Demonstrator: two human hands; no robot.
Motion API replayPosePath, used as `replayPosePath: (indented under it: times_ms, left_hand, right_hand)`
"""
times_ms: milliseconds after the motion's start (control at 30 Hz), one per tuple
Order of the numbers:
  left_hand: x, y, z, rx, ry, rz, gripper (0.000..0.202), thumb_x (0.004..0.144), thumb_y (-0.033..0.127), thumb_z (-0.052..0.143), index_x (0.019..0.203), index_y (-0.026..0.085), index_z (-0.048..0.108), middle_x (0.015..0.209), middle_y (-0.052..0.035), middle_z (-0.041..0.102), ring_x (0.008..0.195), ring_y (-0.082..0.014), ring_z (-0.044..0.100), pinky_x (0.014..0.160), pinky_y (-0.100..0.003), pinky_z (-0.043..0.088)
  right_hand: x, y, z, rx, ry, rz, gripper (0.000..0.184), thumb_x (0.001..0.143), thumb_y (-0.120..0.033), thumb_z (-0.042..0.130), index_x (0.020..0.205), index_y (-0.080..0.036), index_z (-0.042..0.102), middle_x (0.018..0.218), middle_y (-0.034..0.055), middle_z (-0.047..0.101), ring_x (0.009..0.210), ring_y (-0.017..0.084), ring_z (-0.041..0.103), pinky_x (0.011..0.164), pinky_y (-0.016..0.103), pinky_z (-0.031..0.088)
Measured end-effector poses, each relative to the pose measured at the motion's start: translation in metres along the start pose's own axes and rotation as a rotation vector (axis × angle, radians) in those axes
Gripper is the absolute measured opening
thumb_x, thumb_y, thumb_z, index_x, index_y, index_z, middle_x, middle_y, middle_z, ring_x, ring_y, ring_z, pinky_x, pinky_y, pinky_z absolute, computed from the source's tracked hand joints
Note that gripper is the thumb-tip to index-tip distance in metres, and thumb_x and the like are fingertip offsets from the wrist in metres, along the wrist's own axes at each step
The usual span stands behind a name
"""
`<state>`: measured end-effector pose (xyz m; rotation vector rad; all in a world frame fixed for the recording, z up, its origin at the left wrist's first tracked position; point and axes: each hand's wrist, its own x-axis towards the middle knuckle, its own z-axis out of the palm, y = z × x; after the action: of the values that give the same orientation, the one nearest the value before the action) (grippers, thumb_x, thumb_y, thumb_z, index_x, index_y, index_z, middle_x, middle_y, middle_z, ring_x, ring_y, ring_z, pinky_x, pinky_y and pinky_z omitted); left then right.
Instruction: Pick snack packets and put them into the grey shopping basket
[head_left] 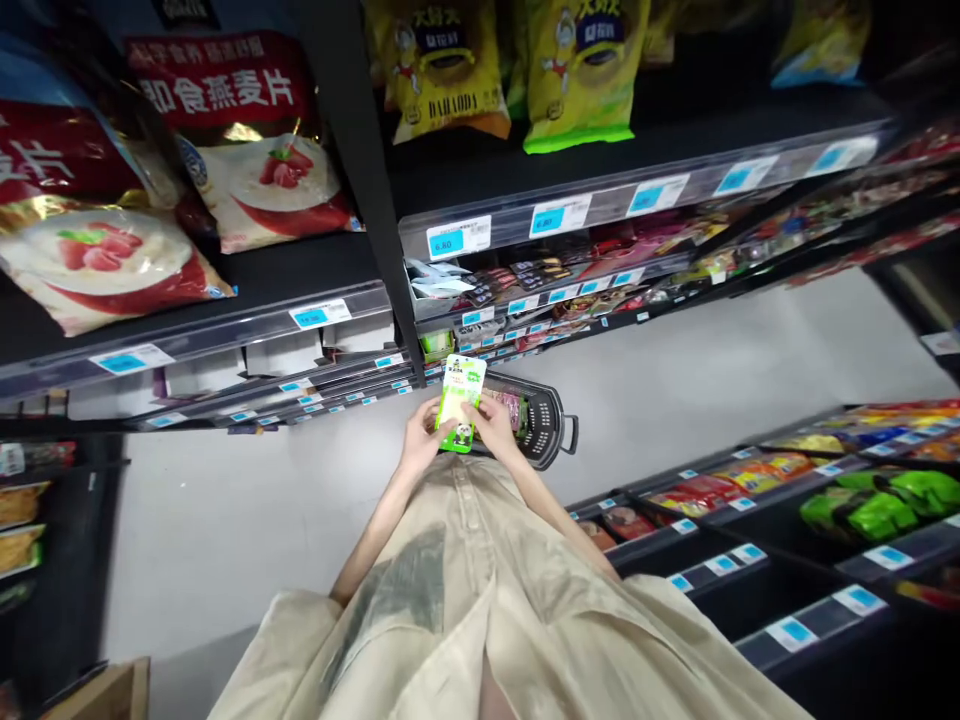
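Note:
A small green and white snack packet [460, 396] with a panda printed on its lower part is held upright between my two hands in front of my waist. My left hand [422, 436] grips its left edge, thumb on the front. On the opposite side my right hand [491, 424] pinches the right edge, its thumb also on the front. The fingers behind the packet are hidden. Just beyond my hands is a dark shopping basket [556, 425] with slotted walls and pinkish packets [514, 408] inside, partly covered by my right hand.
Bags of oat flakes [277, 180] and yellow snack bags [442, 70] fill the upper shelves ahead, above price tags [459, 238]. Grey floor [675, 370] runs along the aisle. Low shelves with green packs [885, 505] stand at the right. A cardboard box [112, 692] is at lower left.

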<state>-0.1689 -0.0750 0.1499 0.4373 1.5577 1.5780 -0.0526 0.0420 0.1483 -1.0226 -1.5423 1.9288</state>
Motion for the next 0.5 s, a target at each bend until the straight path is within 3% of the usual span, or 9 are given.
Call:
replayPosePath:
  times_ms: [233,500]
  left_hand:
    - [-0.019,0.014,0.007,-0.011,0.107,-0.001,0.055,0.068,0.034,0.090,0.116,0.019,0.067,0.103,-0.0063,0.074,0.090,-0.0176,0.071,0.082,-0.028,0.055]
    - [-0.027,0.029,0.005,-0.114,0.098,-0.030,0.063,0.062,0.037,0.094,0.114,0.019,0.065,0.110,-0.0089,0.075,0.097,-0.0220,0.072,0.084,-0.032,0.057]
  right_hand:
    - [-0.005,-0.011,-0.001,0.097,-0.147,0.063,0.049,0.064,-0.042,0.092,0.104,-0.022,0.073,0.101,0.0061,0.081,0.085,0.025,0.076,0.076,0.035,0.061]
    - [-0.004,-0.036,0.005,0.136,-0.173,0.096,0.051,0.058,-0.035,0.096,0.102,-0.020,0.073,0.100,0.0070,0.081,0.082,0.024,0.077,0.076,0.034,0.062]
